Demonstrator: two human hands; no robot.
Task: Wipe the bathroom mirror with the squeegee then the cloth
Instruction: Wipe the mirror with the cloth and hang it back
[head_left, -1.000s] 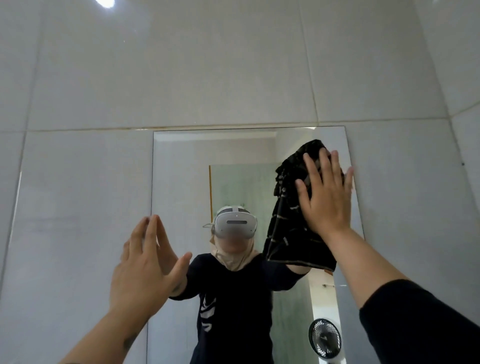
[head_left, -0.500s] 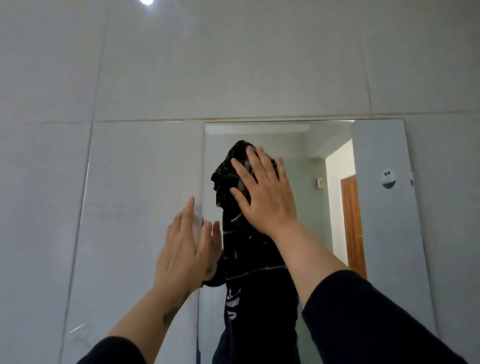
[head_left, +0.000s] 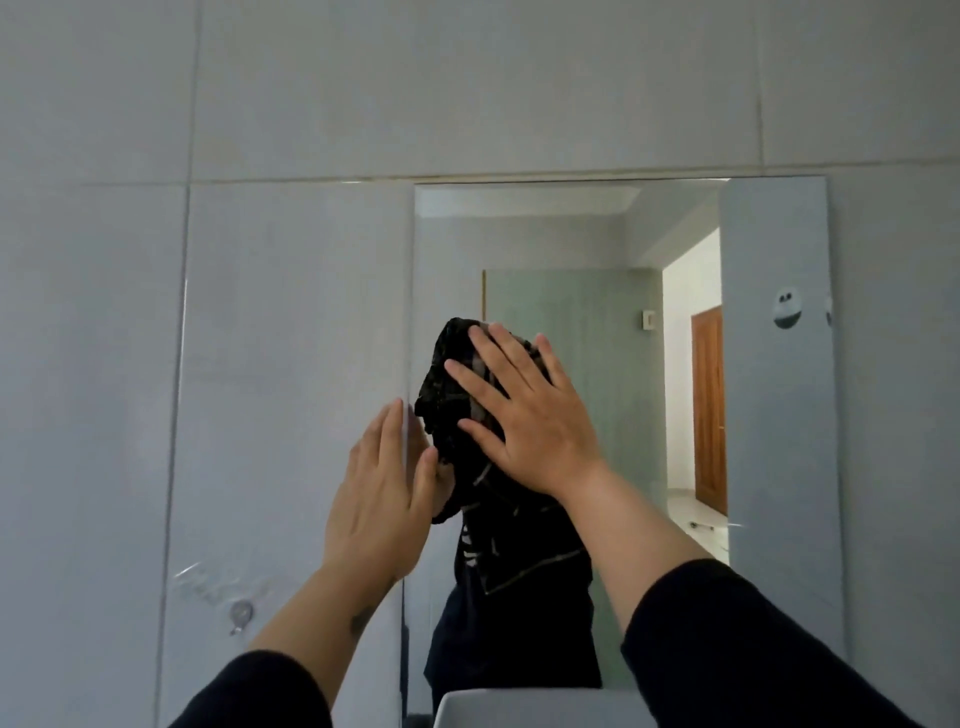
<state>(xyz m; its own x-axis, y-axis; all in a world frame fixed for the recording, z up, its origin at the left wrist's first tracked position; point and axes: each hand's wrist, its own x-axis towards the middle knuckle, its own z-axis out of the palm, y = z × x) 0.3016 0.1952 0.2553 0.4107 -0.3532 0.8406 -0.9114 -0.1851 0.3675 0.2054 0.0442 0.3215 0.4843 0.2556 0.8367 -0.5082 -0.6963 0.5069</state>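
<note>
The mirror (head_left: 769, 467) hangs on the grey tiled wall in front of me. My right hand (head_left: 524, 415) lies flat, fingers spread, and presses a dark cloth with thin pale stripes (head_left: 447, 374) against the glass near its left side, about mid-height. The cloth hangs down below the hand. My left hand (head_left: 379, 499) is flat with nothing in it, and its fingertips rest at the mirror's left edge. No squeegee is in view.
A small suction hook (head_left: 241, 613) sits on the wall tile at the lower left. A white basin rim (head_left: 519, 709) shows at the bottom edge. The mirror reflects a doorway, a wooden door and a round white fixture (head_left: 787, 309).
My right hand has swept the cloth from the mirror's upper right to its left side, then downward. My left hand has come up to the mirror's left edge.
</note>
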